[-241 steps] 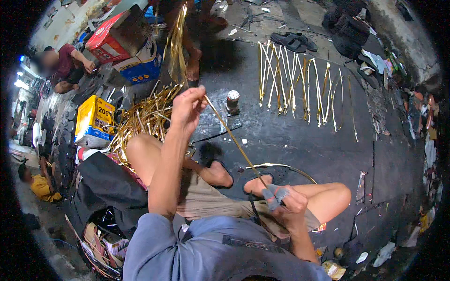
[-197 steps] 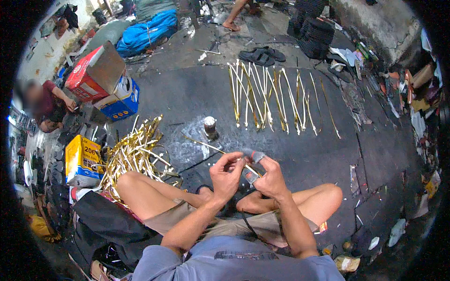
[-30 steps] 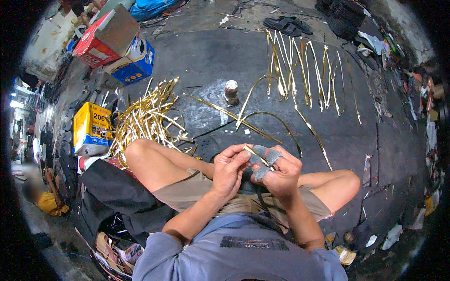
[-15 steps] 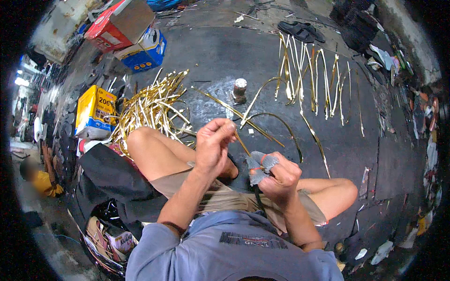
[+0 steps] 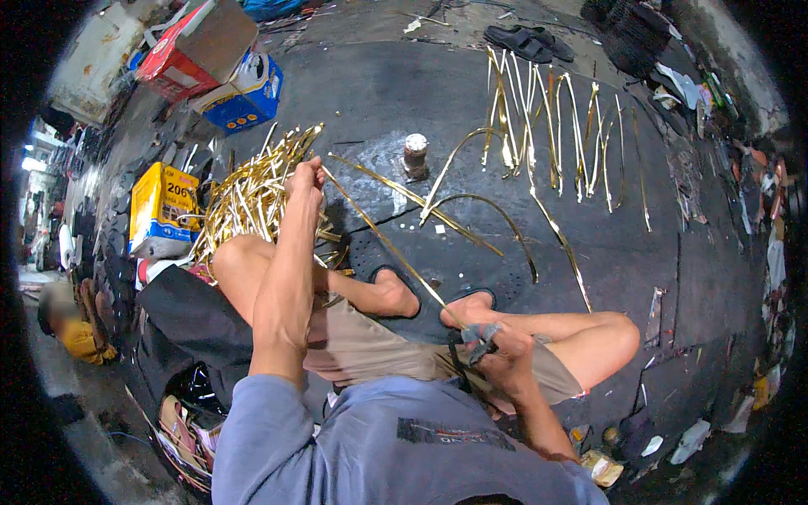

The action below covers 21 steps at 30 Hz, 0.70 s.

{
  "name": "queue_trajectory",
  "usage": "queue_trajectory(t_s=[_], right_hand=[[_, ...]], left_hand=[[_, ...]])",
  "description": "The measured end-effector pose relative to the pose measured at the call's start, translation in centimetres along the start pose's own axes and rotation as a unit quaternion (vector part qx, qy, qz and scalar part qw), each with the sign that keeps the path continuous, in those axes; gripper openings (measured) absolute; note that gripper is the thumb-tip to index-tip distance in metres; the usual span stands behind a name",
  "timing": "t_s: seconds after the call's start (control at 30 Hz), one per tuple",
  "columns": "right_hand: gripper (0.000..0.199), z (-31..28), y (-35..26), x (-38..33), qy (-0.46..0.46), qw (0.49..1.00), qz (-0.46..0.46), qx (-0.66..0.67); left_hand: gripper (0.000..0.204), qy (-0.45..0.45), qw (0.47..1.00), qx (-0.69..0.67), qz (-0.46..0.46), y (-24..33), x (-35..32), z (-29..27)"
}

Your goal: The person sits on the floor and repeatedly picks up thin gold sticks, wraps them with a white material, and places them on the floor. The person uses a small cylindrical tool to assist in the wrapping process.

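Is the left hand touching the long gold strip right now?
Touching. The head view shows the left hand closed around the upper end of the gold strip, which runs straight down to the right hand, with no gap.

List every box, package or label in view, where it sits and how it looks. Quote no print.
Yellow carton: far left beside the heap of golden strips, boxy, dark print.
Blue carton: upper left on the floor, white top.
Red carton: behind the blue one, flaps open, brown inside.
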State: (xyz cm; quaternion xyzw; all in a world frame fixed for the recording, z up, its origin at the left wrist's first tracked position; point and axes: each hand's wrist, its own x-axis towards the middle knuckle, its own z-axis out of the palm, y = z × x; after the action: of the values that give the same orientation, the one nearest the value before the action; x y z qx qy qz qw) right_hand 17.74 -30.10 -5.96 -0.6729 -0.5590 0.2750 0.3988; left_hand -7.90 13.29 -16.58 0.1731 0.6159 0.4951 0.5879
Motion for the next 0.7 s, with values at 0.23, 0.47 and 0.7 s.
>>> queue_trajectory(t_s=[0.23, 0.47, 0.7], right_hand=[[0.03, 0.8, 1.9, -0.8, -0.053, 0.995, 0.087, 0.016], [0.025, 4.6, 5.4, 1.9, -0.15, 0.946, 0.248, -0.146], [0.022, 1.5, 3.3, 3.7, 0.093, 0.989, 0.101, -0.059]], left_hand=[[0.03, 0.214, 0.927, 0.277, 0.134, -7.1, 2.8, -0.7], [0.045, -0.248, 0.66, 0.572, 0.419, -20.6, -9.1, 5.6], [0.016, -0.301, 0.586, 0.711, 0.246, -23.8, -7.3, 11.3]])
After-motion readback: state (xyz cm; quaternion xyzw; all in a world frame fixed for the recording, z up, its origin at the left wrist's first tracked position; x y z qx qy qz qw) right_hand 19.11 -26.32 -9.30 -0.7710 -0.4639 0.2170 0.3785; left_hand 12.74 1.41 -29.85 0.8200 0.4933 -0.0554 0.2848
